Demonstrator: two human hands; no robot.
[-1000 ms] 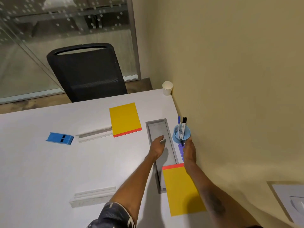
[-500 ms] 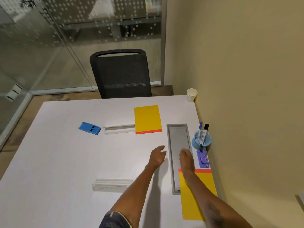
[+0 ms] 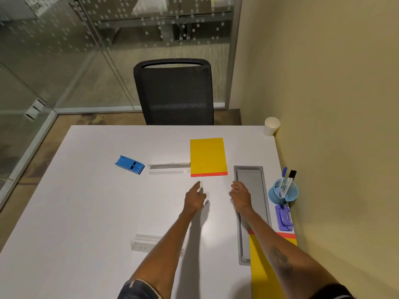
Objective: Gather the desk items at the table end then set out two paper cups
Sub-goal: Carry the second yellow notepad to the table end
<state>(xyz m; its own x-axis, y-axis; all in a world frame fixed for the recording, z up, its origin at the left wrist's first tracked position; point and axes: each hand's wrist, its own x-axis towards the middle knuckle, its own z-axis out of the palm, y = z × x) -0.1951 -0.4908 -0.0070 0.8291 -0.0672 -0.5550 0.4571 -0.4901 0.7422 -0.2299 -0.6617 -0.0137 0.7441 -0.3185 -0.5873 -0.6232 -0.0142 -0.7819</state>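
Reaching: both arms stretch out over the middle of the tabletop (image 3: 86, 212).
Left hand (image 3: 195, 199): fingers loose and apart, holding nothing, just short of the far yellow pad (image 3: 208, 156).
Right hand (image 3: 240, 196): fingers relaxed, empty, at the left edge of the grey cable tray (image 3: 251, 182).
Paper cup (image 3: 271, 126): upright at the far right corner.
Right edge: blue pen cup (image 3: 283, 192), purple punch (image 3: 284, 217), near yellow pad (image 3: 262, 266).

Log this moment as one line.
left hand: open, above table | right hand: open, at cable tray edge | far yellow pad: untouched | paper cup: far corner
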